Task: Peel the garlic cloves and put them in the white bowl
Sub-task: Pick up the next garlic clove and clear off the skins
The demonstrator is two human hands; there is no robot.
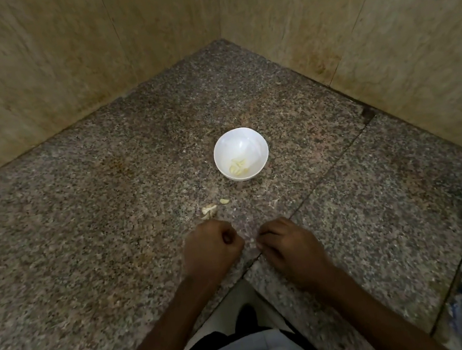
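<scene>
Left hand (211, 247) clenched, right hand (291, 245) curled, contents hidden, close together seemingly for peeling; white bowl (249, 138) at twelve o'clock, within reach for cloves (237, 166).

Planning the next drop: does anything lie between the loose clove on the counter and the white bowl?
Nothing visible does. Only bare counter separates the clove from the white bowl; the peel scraps lie to its left, off that path.
</scene>
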